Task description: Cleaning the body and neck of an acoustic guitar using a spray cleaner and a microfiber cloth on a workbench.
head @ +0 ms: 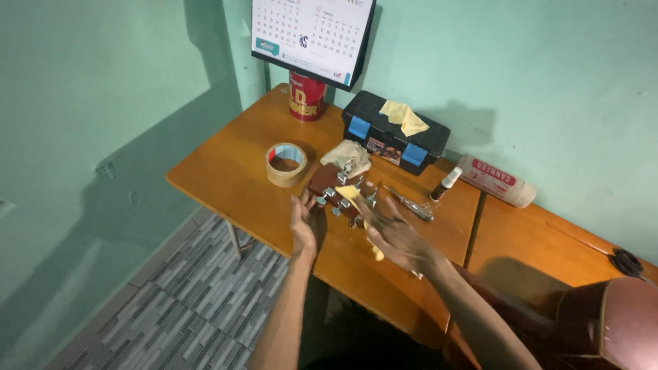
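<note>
i see the guitar headstock (334, 188) lying on the wooden table (233, 171), near the front edge and about midway along it, dark reddish-brown with silver tuning pegs (327, 194) along its sides. a yellow cloth (351, 194) lies across it and a strip of the same yellow runs down toward the front edge under my right hand. my left hand (303, 223) is at the headstock's near-left side, fingers spread and open, palm turned inward, fingertips just beside the pegs; it grips nothing that i can make out. my right hand (396, 236) hovers over the neck side, fingers loosely spread and blurred; whether it has hold of the yellow cloth i cannot tell.

a crumpled beige rag (347, 156) touches the far end of the headstock. a roll of tan tape (286, 164) lies flat just left of that. a metal screwdriver (408, 203) lies to the right of the headstock, with a small dark bottle with a white cap (445, 186) just beyond it. toward the back edge sits a black toolbox with blue latches (394, 133), a second yellow cloth (404, 118) on its lid. a red can (306, 96) stands at the back left corner under a wall calendar (312, 35). a white tube (497, 181) lies on its side by the wall at the right end. the guitar body (613, 325) shows at the lower right.
</note>
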